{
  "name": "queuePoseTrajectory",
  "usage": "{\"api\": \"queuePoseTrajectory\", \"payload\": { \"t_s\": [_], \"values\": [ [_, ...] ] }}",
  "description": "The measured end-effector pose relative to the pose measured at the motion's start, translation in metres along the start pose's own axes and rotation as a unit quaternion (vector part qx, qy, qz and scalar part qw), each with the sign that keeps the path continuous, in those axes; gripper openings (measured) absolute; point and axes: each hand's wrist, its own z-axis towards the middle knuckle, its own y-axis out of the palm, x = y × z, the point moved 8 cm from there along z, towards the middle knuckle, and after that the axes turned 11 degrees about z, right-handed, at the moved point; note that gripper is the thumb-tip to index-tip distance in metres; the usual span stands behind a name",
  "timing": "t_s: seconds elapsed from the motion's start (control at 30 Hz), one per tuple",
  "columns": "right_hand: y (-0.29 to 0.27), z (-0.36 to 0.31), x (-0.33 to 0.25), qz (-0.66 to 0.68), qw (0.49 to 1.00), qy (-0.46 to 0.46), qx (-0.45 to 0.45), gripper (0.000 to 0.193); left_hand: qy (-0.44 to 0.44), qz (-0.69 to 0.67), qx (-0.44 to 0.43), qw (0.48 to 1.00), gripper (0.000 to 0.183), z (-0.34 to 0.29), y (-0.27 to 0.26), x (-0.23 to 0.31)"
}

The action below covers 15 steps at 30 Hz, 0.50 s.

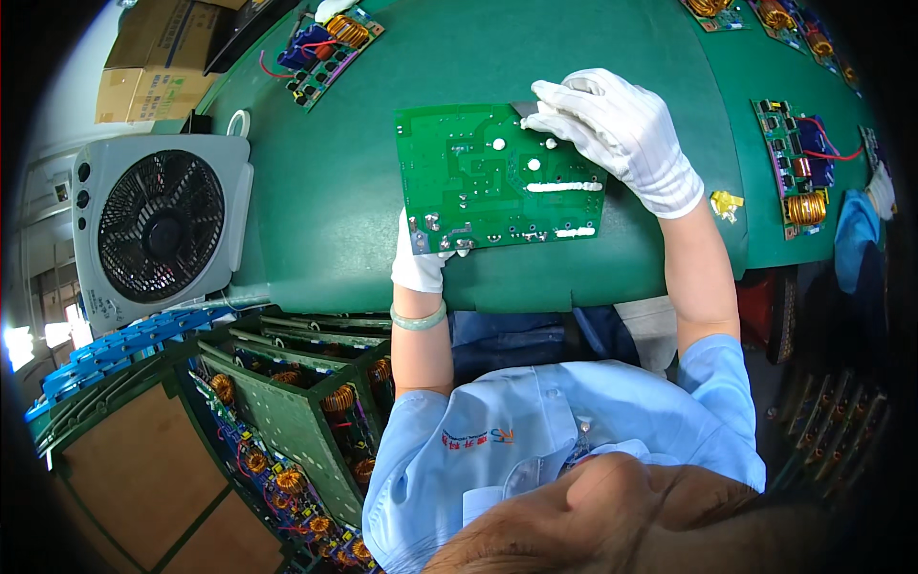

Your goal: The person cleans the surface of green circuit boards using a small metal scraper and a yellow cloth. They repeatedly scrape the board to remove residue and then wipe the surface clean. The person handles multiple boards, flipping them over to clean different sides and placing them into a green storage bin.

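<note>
A green circuit board (478, 177) is held up over the green table, its solder side facing up. White strips and round dabs of white material lie on its right half. My left hand (417, 263), in a white glove, grips the board from beneath at the near left corner; most of its fingers are hidden under the board. My right hand (612, 134), gloved in white too, is at the far right corner with fingers bent together. A small dark grey flat piece (524, 109) shows at its fingertips; its kind cannot be made out.
A grey box fan (163, 225) stands at the left. Boards with copper coils lie on the table (325, 191) at far left (330, 53) and right (794, 167). A small yellow item (727, 204) is near my right wrist. Green racks (287, 411) of boards stand at lower left.
</note>
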Motion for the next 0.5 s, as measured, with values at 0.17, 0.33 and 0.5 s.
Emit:
{"api": "queuePoseTrajectory", "payload": {
  "t_s": [0.17,0.33,0.5],
  "values": [
    [-0.001,-0.005,0.007,0.007,1.0,0.02,0.011,0.024,0.013,0.028,0.02,0.999,0.033,0.0,-0.003,0.001],
    [-0.01,-0.01,0.007,0.013,1.0,0.025,0.005,0.029,-0.041,-0.028,-0.035,0.998,0.033,0.005,0.003,-0.001],
    [-0.043,-0.043,-0.001,-0.063,0.995,0.064,0.037,0.028,-0.009,-0.031,-0.162,0.986,0.034,0.01,0.002,-0.002]
  ]
}}
